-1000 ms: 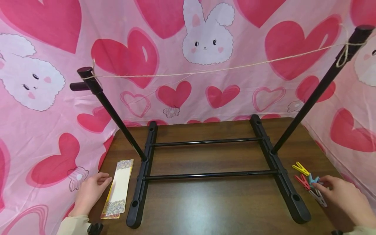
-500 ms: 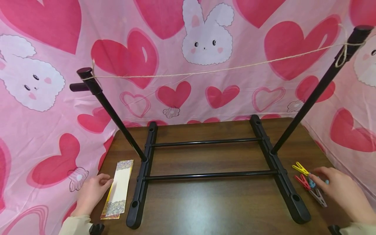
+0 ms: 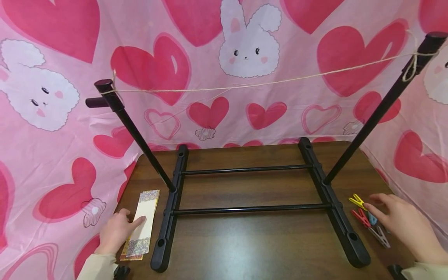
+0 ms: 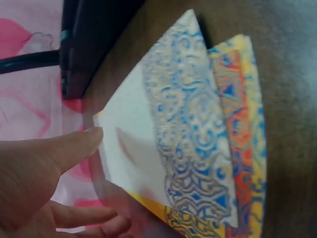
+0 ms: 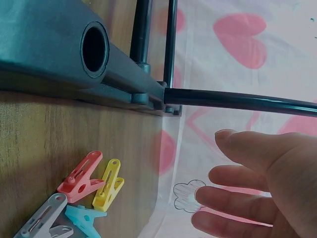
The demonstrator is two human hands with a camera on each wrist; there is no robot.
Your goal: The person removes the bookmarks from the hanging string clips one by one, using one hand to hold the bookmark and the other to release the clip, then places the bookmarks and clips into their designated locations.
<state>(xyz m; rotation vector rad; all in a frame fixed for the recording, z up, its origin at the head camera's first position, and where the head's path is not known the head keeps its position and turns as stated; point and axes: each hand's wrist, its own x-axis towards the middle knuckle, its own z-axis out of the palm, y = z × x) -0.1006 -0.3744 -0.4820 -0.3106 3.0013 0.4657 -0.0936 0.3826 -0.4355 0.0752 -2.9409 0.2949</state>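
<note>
A small stack of paper strips [image 3: 143, 225] lies on the table at the left; the top one is white with patterned ends, and yellow and red edges show beneath it. My left hand [image 3: 115, 231] is at the stack's left edge, thumb stretched out over the white strip; whether it touches the paper I cannot tell. In the right wrist view my right hand [image 5: 252, 188] has loosely bent fingers and nothing in it. It hovers beside several clothespins: a yellow clothespin [image 3: 357, 201], a red clothespin [image 5: 81, 178], a blue clothespin [image 5: 85, 218] and a grey clothespin [image 5: 42, 218].
A black frame [image 3: 252, 209] stands on the brown table [image 3: 245, 241] between the hands, with two slanting uprights. A string [image 3: 273, 82] is stretched between their tops. Pink cloth [image 3: 206, 23] with hearts and rabbits hangs behind and at the sides.
My left hand has moved right, and its thumb has spread out over the white strip. My right hand has drawn back from the blue clothespin, slightly up and left, its fingers loosening.
</note>
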